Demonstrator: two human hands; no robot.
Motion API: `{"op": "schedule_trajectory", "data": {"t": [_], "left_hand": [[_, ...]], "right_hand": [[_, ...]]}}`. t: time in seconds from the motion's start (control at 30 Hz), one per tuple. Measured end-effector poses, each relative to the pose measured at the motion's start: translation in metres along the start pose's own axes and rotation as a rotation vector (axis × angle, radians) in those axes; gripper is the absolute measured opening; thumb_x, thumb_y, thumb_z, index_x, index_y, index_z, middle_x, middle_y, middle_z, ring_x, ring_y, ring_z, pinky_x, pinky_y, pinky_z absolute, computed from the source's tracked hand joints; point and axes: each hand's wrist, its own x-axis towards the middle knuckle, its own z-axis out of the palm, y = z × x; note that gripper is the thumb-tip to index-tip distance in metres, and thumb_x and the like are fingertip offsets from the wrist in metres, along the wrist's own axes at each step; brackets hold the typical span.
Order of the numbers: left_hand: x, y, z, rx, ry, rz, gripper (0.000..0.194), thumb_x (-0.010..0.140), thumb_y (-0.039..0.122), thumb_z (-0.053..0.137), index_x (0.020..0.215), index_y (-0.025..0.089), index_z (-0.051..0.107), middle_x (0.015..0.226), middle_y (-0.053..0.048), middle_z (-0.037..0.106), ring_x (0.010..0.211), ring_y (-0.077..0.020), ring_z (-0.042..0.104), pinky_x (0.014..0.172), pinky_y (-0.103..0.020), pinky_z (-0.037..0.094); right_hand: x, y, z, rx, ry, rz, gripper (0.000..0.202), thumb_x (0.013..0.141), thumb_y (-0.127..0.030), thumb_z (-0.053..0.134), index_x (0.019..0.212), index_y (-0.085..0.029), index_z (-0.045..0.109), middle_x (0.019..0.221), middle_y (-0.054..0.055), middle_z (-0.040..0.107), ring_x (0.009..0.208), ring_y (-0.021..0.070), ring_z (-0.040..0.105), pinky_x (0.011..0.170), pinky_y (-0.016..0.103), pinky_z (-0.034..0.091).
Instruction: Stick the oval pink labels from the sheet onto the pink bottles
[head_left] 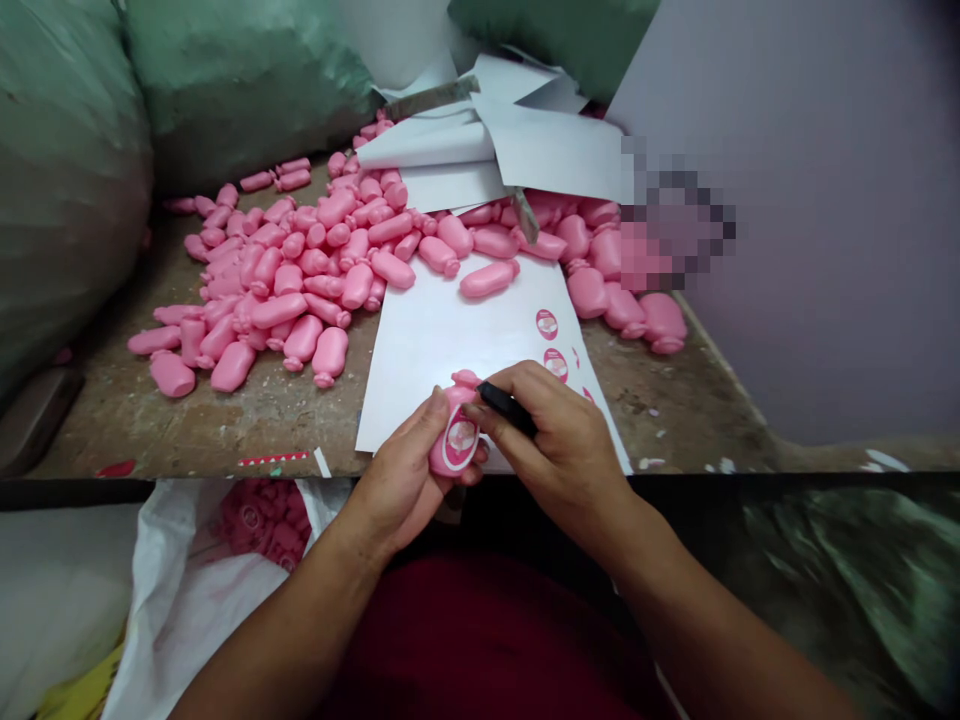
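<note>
At the near edge of the worn brown tabletop (667, 425), the left hand (401, 465) is closed around a small pink plastic bottle (441, 452), neck away from the wearer. The right hand (566, 445) grips a short black rod-like tool (507, 408) in its fingers, tip beside the bottle neck; thumb close to the oval pink-and-white label (461, 437) on the bottle's face. Below the edge, left: open white woven sack (161, 600) containing pink labelled pieces (266, 520); left forearm overlaps it.

Under and beyond the hands: glossy white sheet (427, 350). Hands hide part of its near end. Round pink stickers (547, 324) sit along its right side, the nearer ones partly behind the right hand. One loose pink bottle (487, 280) lies on its far part.

Farther left, a large heap of pink bottles (300, 255) spreads over the wood; larger-looking pink bottles (589, 293) lie to the right. Overlapping blank white papers (559, 150) cover some bottles. A pixelated patch obscures the area at their right. Farthest back, bulging green sacks (232, 80) stand behind the heap.
</note>
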Motion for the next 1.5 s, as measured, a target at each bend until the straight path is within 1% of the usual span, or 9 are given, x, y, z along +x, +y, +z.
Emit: {"op": "schedule_trajectory", "data": {"t": [0.2, 0.43, 0.6, 0.7, 0.93, 1.03, 1.13, 1.23, 1.5], "left_hand": [[-0.007, 0.011, 0.004, 0.054, -0.062, -0.06, 0.033, 0.078, 0.021, 0.079, 0.109, 0.018, 0.069, 0.087, 0.0, 0.058, 0.075, -0.0089, 0.056, 0.062, -0.019, 0.044], [-0.01, 0.014, 0.001, 0.255, -0.101, 0.0, 0.043, 0.079, 0.016, 0.074, 0.12, 0.024, 0.066, 0.111, -0.004, 0.064, 0.099, -0.0175, 0.059, 0.084, -0.029, 0.052], [-0.01, 0.023, 0.003, 0.212, -0.113, -0.02, 0.036, 0.086, 0.019, 0.069, 0.121, 0.025, 0.064, 0.109, -0.004, 0.063, 0.086, -0.0143, 0.06, 0.078, -0.03, 0.056], [-0.01, 0.024, 0.003, 0.158, -0.105, -0.051, 0.032, 0.086, 0.017, 0.067, 0.117, 0.023, 0.063, 0.111, -0.005, 0.063, 0.089, -0.0157, 0.063, 0.077, -0.031, 0.057], [-0.012, 0.017, 0.001, 0.144, -0.118, -0.001, 0.041, 0.081, 0.012, 0.068, 0.12, 0.02, 0.061, 0.093, -0.001, 0.063, 0.079, -0.0111, 0.061, 0.067, -0.02, 0.053], [-0.01, 0.014, 0.001, 0.08, -0.128, 0.007, 0.038, 0.082, 0.026, 0.075, 0.118, 0.019, 0.063, 0.097, -0.003, 0.064, 0.083, -0.0134, 0.063, 0.066, -0.022, 0.054], [-0.005, 0.01, 0.003, -0.029, -0.082, 0.006, 0.032, 0.089, 0.039, 0.07, 0.112, 0.017, 0.067, 0.095, -0.004, 0.065, 0.076, -0.0119, 0.062, 0.06, -0.022, 0.053], [-0.001, 0.007, 0.005, -0.13, -0.037, -0.022, 0.025, 0.094, 0.036, 0.063, 0.109, 0.016, 0.068, 0.088, -0.003, 0.064, 0.07, -0.0101, 0.06, 0.057, -0.021, 0.051], [0.002, 0.006, 0.002, -0.2, -0.058, -0.038, 0.024, 0.093, 0.033, 0.065, 0.111, 0.018, 0.068, 0.09, -0.002, 0.066, 0.072, -0.0097, 0.06, 0.059, -0.021, 0.049]], "right_hand": [[0.002, -0.001, -0.004, 0.092, 0.004, 0.116, 0.011, 0.091, -0.02, 0.06, 0.081, -0.023, 0.056, 0.076, -0.001, 0.062, 0.068, 0.0147, 0.057, 0.061, 0.026, 0.043], [0.004, -0.002, -0.004, 0.057, 0.012, 0.038, 0.012, 0.092, -0.02, 0.059, 0.081, -0.022, 0.055, 0.076, 0.001, 0.063, 0.068, 0.0153, 0.058, 0.062, 0.027, 0.043], [0.004, -0.002, -0.003, 0.198, 0.022, 0.101, 0.006, 0.089, -0.021, 0.063, 0.093, -0.023, 0.059, 0.082, 0.0, 0.066, 0.072, 0.0152, 0.062, 0.066, 0.027, 0.048], [0.002, -0.001, -0.005, 0.341, 0.053, 0.195, 0.029, 0.088, -0.023, 0.066, 0.115, -0.025, 0.057, 0.082, -0.003, 0.066, 0.07, 0.0146, 0.063, 0.067, 0.027, 0.05], [0.005, 0.0, -0.009, 0.366, -0.064, 0.223, 0.01, 0.082, -0.024, 0.072, 0.082, -0.021, 0.063, 0.074, -0.002, 0.064, 0.067, 0.0138, 0.059, 0.064, 0.026, 0.046], [0.006, -0.002, -0.007, 0.363, -0.09, 0.22, 0.013, 0.087, -0.025, 0.068, 0.077, -0.021, 0.06, 0.072, -0.001, 0.062, 0.068, 0.015, 0.06, 0.064, 0.027, 0.046], [0.003, -0.003, -0.003, 0.265, -0.017, 0.105, 0.013, 0.089, -0.022, 0.064, 0.077, -0.022, 0.058, 0.075, 0.001, 0.062, 0.073, 0.0164, 0.06, 0.067, 0.028, 0.046], [-0.003, -0.004, 0.0, 0.21, 0.041, 0.045, 0.008, 0.091, -0.02, 0.061, 0.084, -0.022, 0.058, 0.078, 0.001, 0.063, 0.071, 0.0157, 0.06, 0.065, 0.028, 0.046], [-0.003, -0.006, 0.0, 0.316, 0.056, 0.127, 0.007, 0.09, -0.023, 0.062, 0.084, -0.021, 0.06, 0.078, 0.0, 0.062, 0.07, 0.0145, 0.06, 0.065, 0.027, 0.048]]}}
